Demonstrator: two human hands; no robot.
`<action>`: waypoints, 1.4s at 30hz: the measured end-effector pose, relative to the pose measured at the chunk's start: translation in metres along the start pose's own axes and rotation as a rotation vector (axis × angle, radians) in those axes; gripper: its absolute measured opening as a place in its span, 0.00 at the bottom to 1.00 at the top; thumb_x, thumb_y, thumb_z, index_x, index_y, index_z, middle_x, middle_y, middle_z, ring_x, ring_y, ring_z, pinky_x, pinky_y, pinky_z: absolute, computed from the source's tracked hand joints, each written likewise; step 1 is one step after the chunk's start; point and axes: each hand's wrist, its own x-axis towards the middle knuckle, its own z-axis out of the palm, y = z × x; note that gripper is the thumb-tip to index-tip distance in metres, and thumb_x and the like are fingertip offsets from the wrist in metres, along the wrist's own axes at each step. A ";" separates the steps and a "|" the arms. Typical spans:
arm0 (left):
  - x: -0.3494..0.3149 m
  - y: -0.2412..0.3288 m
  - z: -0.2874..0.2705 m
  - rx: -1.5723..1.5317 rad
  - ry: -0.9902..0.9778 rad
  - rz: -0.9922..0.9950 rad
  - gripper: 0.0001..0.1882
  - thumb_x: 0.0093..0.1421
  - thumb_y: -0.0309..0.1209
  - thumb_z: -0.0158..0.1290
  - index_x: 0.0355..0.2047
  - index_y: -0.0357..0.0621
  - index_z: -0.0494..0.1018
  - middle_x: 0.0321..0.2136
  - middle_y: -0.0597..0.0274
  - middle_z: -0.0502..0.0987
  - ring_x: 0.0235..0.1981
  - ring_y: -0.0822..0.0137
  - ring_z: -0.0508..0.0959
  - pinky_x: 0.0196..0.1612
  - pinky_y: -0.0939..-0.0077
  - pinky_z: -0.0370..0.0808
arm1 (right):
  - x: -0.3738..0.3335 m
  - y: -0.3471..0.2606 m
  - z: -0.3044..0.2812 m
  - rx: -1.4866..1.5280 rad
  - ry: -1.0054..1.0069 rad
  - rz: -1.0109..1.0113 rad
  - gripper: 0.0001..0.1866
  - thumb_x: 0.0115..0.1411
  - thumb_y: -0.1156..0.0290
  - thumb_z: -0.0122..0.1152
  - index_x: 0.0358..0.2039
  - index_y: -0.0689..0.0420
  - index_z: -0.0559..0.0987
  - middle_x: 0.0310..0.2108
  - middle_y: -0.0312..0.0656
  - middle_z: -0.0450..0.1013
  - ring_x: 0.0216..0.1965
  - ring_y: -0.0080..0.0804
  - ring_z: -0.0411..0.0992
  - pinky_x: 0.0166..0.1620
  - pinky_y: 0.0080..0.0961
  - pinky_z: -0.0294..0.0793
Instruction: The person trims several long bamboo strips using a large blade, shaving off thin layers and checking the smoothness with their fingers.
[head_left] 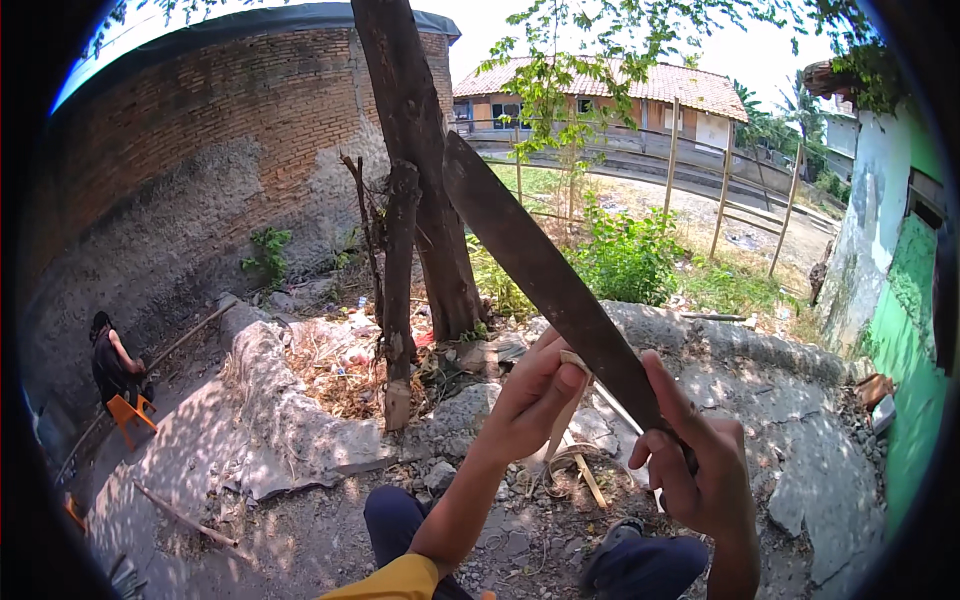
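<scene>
My right hand (700,470) is wrapped round the low end of a machete (545,265), its forefinger stretched along the blade. The broad, dark blade slants up and left across the middle of the view. My left hand (530,400) pinches a thin pale strip (562,422), seemingly bamboo or wood, right beside the blade's lower half. The strip hangs down below my fingers. Whether blade and strip touch is hard to make out. The machete's handle is mostly hidden in my right hand.
Pale split pieces (588,478) lie on the rubble ground between my knees. A low broken concrete edge (280,410) surrounds a tree trunk (440,230). At the far left a person (112,360) sits on an orange chair (130,412). A green wall (905,350) stands right.
</scene>
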 end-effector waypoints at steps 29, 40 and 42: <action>-0.071 -0.230 0.024 0.244 0.200 -0.459 0.20 0.61 0.39 0.63 0.19 0.37 0.78 0.10 0.68 0.70 0.15 0.78 0.67 0.17 0.73 0.62 | 0.026 -0.007 0.010 -0.246 0.253 0.249 0.29 0.72 0.67 0.43 0.73 0.46 0.57 0.23 0.37 0.72 0.15 0.12 0.61 0.19 0.13 0.60; -0.072 -0.233 -0.005 0.343 0.364 -0.385 0.26 0.65 0.31 0.57 0.13 0.44 0.58 0.11 0.77 0.56 0.15 0.83 0.55 0.19 0.78 0.51 | 0.039 0.013 0.000 -0.656 0.096 0.409 0.28 0.72 0.68 0.47 0.72 0.47 0.60 0.21 0.37 0.72 0.15 0.14 0.61 0.20 0.14 0.58; -0.078 -0.244 -0.010 0.346 0.363 -0.362 0.25 0.64 0.29 0.57 0.14 0.44 0.58 0.12 0.77 0.55 0.16 0.82 0.54 0.19 0.77 0.50 | 0.030 0.022 -0.005 -0.584 0.155 0.347 0.28 0.72 0.68 0.47 0.72 0.46 0.60 0.21 0.37 0.72 0.15 0.14 0.61 0.20 0.14 0.59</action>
